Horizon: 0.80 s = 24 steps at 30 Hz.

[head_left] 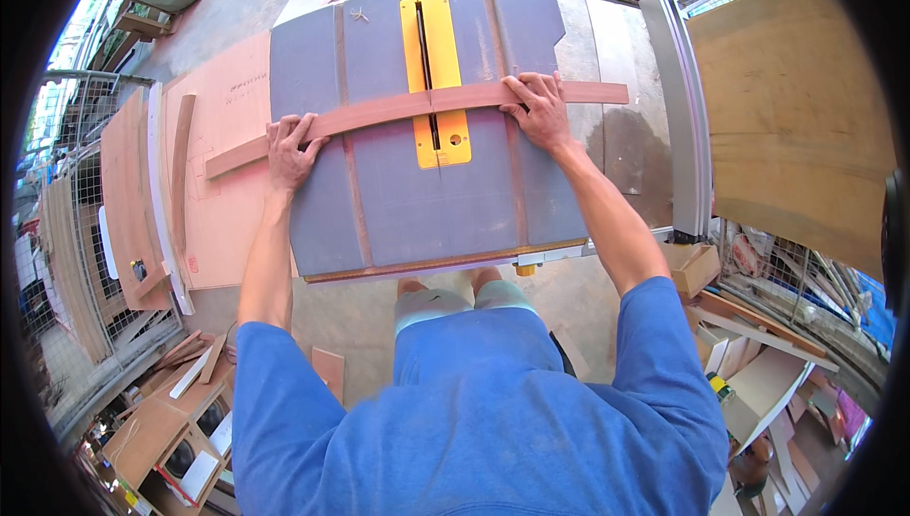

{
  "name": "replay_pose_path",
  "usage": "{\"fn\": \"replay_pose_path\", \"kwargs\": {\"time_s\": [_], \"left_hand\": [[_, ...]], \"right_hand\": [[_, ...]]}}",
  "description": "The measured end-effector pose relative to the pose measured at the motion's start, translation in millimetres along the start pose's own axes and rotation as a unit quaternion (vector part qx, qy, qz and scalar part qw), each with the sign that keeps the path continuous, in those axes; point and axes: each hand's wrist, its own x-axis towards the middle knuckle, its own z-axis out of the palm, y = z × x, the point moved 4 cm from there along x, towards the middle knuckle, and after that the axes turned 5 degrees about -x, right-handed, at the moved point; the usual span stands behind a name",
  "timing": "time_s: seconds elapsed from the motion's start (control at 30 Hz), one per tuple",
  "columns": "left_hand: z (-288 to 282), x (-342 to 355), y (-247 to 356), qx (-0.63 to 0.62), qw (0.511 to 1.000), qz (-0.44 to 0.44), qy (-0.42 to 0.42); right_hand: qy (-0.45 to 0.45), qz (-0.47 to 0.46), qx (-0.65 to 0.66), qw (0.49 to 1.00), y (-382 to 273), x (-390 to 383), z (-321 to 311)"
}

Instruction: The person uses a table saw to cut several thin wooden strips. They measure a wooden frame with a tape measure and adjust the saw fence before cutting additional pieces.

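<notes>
A long reddish wooden strip (370,112) lies crosswise on the grey table saw top (408,213), over the yellow insert plate (441,144) and its dark slot, where a thin blade edge shows at the strip. My left hand (292,151) is closed on the strip left of the insert, fingers curled over it. My right hand (537,113) grips the same strip right of the insert, with fingertips over its far edge. The strip's left end reaches onto a pale plywood panel (218,241).
A grey metal fence rail (675,118) runs along the right, beside a large tan board (796,127). A loose narrow strip (180,161) lies on the left panel. Wire mesh racks (83,232) and piles of offcuts (175,421) surround the saw at both sides. My legs stand at the near edge.
</notes>
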Motion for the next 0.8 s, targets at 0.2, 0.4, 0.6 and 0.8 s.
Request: {"fn": "replay_pose_path", "kwargs": {"time_s": [0.2, 0.4, 0.6, 0.8], "left_hand": [[-8, -59, 3, -0.005, 0.996, -0.053, -0.074], [-20, -141, 61, -0.025, 0.996, -0.050, -0.075], [-36, -160, 82, -0.029, 0.996, -0.041, -0.068], [-41, -159, 98, -0.001, 0.999, -0.009, -0.036]], "right_hand": [[-0.032, 0.009, 0.021, 0.999, -20, -54, -20], [-0.072, 0.056, 0.025, 0.996, -57, -157, -58], [-0.077, 0.042, 0.039, 0.995, -63, -174, -68], [-0.070, 0.003, 0.018, 0.997, -80, -171, -73]]}}
